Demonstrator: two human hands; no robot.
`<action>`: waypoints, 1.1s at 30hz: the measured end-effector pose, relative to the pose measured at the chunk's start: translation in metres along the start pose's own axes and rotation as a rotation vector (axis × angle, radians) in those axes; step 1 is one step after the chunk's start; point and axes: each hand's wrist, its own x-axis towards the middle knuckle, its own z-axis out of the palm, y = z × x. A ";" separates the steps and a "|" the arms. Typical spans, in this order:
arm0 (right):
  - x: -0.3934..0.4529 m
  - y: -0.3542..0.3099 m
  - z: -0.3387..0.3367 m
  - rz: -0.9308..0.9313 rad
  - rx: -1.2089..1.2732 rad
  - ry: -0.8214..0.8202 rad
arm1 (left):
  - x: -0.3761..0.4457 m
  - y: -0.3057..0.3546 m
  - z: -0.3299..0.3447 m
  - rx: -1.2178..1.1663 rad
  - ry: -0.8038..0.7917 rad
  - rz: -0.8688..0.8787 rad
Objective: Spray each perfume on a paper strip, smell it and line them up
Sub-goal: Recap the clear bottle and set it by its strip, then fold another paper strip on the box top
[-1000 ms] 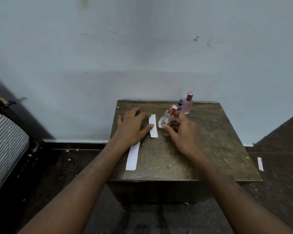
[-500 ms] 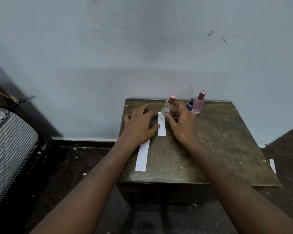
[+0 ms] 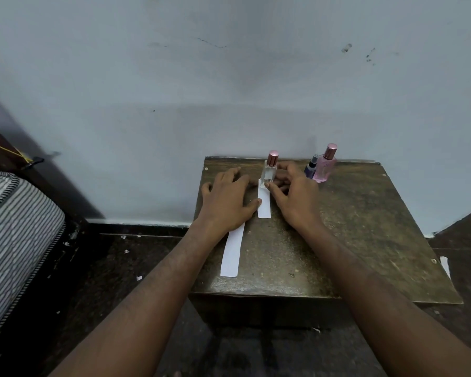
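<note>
Long strip: a long white paper strip (image 3: 232, 253) lies near the front edge of the worn dark-brown wooden table (image 3: 365, 240); its far end goes under the left wrist.
Left hand: the left hand (image 3: 229, 202) lies flat on the table, fingers straight and spread, holding nothing; the thumb tip touches the left edge of the short strip.
Short strip: a short white paper strip (image 3: 264, 205) lies between the two hands, and its far end reaches the foot of the clear bottle.
Right hand: the right hand (image 3: 297, 197) holds the clear bottle low down, thumb in front, fingers curled behind it.
Clear bottle: a small clear glass perfume bottle with a rose-gold cap (image 3: 269, 170) stands upright at the far end of the short strip.
Other bottles: a pink glass bottle with a rose-gold cap (image 3: 325, 165) and a small dark-blue spray bottle (image 3: 310, 167) stand touching each other near the wall, just right of the right hand.
Risk: I judge the narrow clear bottle may tip when the fingers let go, as its foot seems to rest partly on the paper. The right hand may also knock the two bottles beside it.
Writing: no brand or label can be read on any bottle.
</note>
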 end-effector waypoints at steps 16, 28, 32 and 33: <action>-0.011 -0.011 -0.018 -0.024 -0.023 0.079 | -0.005 -0.011 -0.021 -0.028 -0.014 0.147; -0.049 -0.046 -0.032 -0.260 -0.099 -0.018 | -0.048 -0.037 -0.053 0.081 -0.108 0.246; -0.073 -0.055 -0.027 -0.402 -0.329 -0.281 | -0.057 -0.032 -0.052 0.106 -0.080 0.244; -0.078 -0.055 -0.026 -0.410 -0.343 -0.320 | -0.058 -0.031 -0.052 0.104 -0.082 0.243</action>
